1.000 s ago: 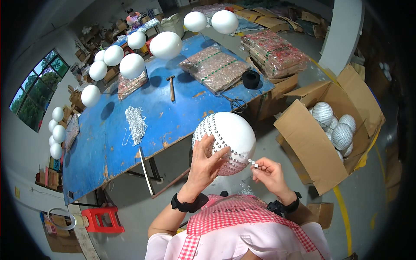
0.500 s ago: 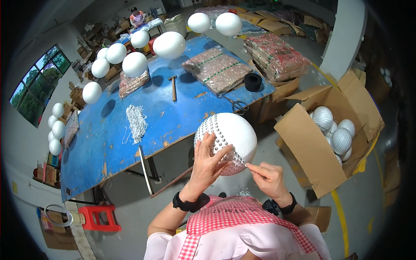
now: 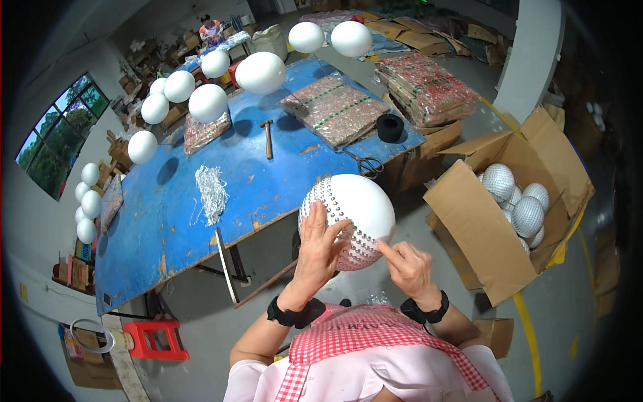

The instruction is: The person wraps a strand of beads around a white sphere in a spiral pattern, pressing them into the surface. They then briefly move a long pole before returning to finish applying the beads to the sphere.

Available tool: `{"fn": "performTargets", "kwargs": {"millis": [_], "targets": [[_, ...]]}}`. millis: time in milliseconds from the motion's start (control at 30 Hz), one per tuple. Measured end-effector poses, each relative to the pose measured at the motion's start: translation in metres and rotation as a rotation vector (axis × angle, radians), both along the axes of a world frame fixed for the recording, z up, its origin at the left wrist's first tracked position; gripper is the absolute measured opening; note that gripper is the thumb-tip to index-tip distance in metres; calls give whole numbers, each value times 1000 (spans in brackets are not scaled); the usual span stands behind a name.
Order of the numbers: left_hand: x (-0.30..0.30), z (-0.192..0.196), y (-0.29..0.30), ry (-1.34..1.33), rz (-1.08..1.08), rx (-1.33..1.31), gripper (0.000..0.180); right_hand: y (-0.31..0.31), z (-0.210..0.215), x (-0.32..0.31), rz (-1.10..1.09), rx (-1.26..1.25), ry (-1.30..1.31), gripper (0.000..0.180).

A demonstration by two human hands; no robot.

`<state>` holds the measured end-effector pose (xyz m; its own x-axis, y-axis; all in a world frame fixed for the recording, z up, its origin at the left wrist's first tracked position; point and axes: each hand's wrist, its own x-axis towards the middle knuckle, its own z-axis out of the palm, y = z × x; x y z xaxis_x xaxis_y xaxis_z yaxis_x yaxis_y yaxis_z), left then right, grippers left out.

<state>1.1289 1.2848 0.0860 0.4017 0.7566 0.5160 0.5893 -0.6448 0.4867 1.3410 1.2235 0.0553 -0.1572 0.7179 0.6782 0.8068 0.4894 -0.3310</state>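
Observation:
A white ball point(image 3: 372, 208) stands in front of me at the table's near edge, its left and lower sides wrapped in rows of a silver bead string point(image 3: 360, 244). Against its left side lies my left hand point(image 3: 316, 244), with the fingers along the beaded rows and the thumb across them, gripping the ball. My right hand point(image 3: 408, 268) is closed in a pinch at the ball's lower right, where the bead rows end. Its fingertips touch the surface and mostly hide the string between them. What bears the ball from below is hidden.
The blue table point(image 3: 268, 181) carries a bundle of bead strings point(image 3: 211, 194), a hammer point(image 3: 268, 139), scissors point(image 3: 365, 164), black tape point(image 3: 390, 127) and wrapped packs point(image 3: 335, 110). Several plain white balls point(image 3: 261, 72) stand beyond. At right, a carton point(image 3: 479, 234) holds beaded balls; a red stool point(image 3: 157, 338) stands left.
My right hand has moved up and slightly left, its fingertips now against the ball. The left thumb has shifted upward over the bead rows, and the ball sits almost the same.

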Motion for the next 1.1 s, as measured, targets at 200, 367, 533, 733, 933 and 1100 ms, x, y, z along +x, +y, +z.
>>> {"fn": "performTargets", "kwargs": {"millis": [200, 367, 533, 733, 933, 1100], "targets": [[-1, 3, -2, 31, -19, 49, 54, -6, -21, 2, -98, -346, 316, 19], [4, 2, -1, 140, 61, 83, 59, -5, -18, 19, 335, -948, 1081, 13], [1, 1, -1, -4, 48, 136, 47, -13, 1, 20, 302, -778, 1154, 14], [4, 5, -1, 146, -8, 168, 47, -7, 3, 16, 275, -644, 1099, 11], [7, 10, -10, 186, 31, 132, 48, 2, -3, 16, 263, -733, 1096, 9], [9, 6, -13, 180, 53, 174, 48, 0, -3, 19, 368, -741, 1168, 7]]}}
